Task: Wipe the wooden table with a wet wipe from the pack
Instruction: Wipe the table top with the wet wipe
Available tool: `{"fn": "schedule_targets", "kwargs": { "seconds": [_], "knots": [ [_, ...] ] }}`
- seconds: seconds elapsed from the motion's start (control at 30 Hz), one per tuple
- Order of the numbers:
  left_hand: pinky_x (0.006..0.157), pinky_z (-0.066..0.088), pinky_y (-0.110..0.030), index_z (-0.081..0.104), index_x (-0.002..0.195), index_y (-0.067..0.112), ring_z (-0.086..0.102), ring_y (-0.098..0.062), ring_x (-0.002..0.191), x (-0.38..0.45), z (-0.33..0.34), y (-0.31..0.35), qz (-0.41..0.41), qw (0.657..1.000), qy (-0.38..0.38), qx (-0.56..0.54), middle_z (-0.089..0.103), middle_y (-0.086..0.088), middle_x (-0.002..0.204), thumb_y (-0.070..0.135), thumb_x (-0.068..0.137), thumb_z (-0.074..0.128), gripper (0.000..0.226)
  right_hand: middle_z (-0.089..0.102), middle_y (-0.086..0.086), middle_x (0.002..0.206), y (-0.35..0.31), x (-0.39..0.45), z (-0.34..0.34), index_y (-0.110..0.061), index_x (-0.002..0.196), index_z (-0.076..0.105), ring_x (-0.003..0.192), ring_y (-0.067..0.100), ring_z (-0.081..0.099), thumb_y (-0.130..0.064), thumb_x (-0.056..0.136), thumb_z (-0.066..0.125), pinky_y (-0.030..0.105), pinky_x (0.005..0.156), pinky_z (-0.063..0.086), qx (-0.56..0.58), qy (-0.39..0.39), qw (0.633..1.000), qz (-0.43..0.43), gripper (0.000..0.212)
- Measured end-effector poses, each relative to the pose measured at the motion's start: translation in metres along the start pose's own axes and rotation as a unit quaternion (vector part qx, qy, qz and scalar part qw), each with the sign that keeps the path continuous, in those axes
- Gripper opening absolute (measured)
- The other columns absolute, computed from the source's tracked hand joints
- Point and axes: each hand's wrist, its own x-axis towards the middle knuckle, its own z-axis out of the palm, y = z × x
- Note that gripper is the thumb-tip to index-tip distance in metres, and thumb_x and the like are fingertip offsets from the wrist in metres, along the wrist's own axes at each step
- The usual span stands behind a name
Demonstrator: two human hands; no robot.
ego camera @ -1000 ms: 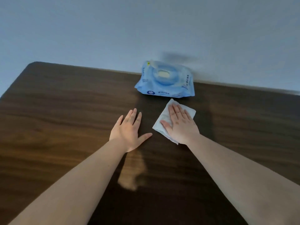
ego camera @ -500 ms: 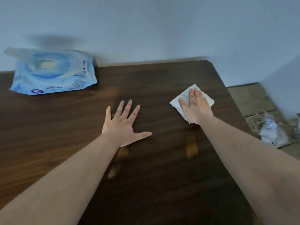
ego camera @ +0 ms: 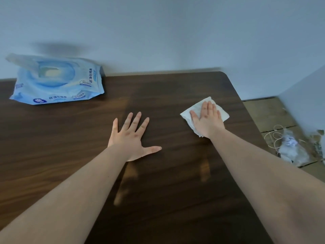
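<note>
Wet wipe (ego camera: 222, 112) slid rightward from pack (ego camera: 58, 83); right hand (ego camera: 207, 121) flat atop it, left hand (ego camera: 131, 138) splayed on table (ego camera: 175, 191).

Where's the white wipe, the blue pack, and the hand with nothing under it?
wet wipe (ego camera: 222, 112), head view, bare right corner beside the fingers.
pack (ego camera: 58, 88), head view, middle of its blue front.
left hand (ego camera: 131, 138), head view, back of the hand.

The right hand (ego camera: 207, 120) hides the middle of the wet wipe (ego camera: 189, 114). Right of the wooden table (ego camera: 175, 88), blurred floor clutter (ego camera: 290, 147) is unidentifiable.
</note>
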Motion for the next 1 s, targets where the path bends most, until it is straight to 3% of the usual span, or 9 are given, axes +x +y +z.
{"fn": "schedule_targets", "kwargs": {
  "seconds": [0.2,0.47,0.63,0.77,1.0],
  "knots": [
    [0.118,0.001,-0.049,-0.009,0.149,0.031,-0.011,-0.015,0.145,-0.024,-0.017,-0.035,-0.002,1.0,-0.019,-0.022,-0.013,0.004,0.159,0.08,0.079,0.025,0.092,-0.014,0.007,0.159,-0.097,-0.029,0.008,-0.013,0.148,-0.013,0.146,0.021,-0.014,-0.061,0.092,0.007,0.037,0.116,-0.009,-0.009,-0.005,0.991,-0.131,0.076],
    [0.114,0.02,-0.04,0.016,0.149,0.03,0.019,-0.017,0.143,-0.143,0.019,-0.175,-0.158,0.979,0.115,-0.055,0.021,0.003,0.157,0.078,0.08,0.019,0.084,-0.013,0.005,0.16,-0.271,-0.09,0.025,-0.014,0.149,-0.011,0.146,0.019,-0.013,-0.061,0.093,0.006,0.039,0.119,-0.007,-0.06,-0.018,0.931,-0.359,0.075],
    [0.116,0.012,-0.049,-0.006,0.149,0.033,-0.003,-0.026,0.146,-0.221,0.054,-0.263,-0.296,0.953,0.036,-0.056,-0.007,0.0,0.16,0.092,0.063,0.013,0.106,-0.012,0.005,0.16,-0.375,-0.126,0.037,-0.013,0.149,-0.008,0.146,0.018,-0.013,-0.059,0.093,0.007,0.037,0.118,-0.007,-0.079,-0.015,0.893,-0.443,0.074],
    [0.114,0.007,-0.058,-0.024,0.143,0.036,-0.015,-0.032,0.144,-0.274,0.079,-0.327,-0.406,0.905,-0.022,-0.126,-0.023,-0.003,0.156,0.1,0.046,0.018,0.124,-0.008,0.004,0.16,-0.45,-0.148,0.045,-0.014,0.149,-0.008,0.146,0.018,-0.011,-0.059,0.094,0.009,0.037,0.118,-0.007,-0.09,-0.016,0.864,-0.495,0.074],
    [0.109,-0.005,-0.065,-0.031,0.137,0.043,-0.03,-0.028,0.139,-0.286,0.1,-0.354,-0.416,0.882,-0.053,-0.214,-0.035,0.001,0.151,0.101,0.04,0.019,0.124,0.0,0.006,0.161,-0.56,-0.177,0.057,-0.011,0.15,0.002,0.147,0.021,-0.002,-0.057,0.095,0.016,0.04,0.118,-0.002,-0.087,0.006,0.813,-0.576,0.073]
  ]
}}
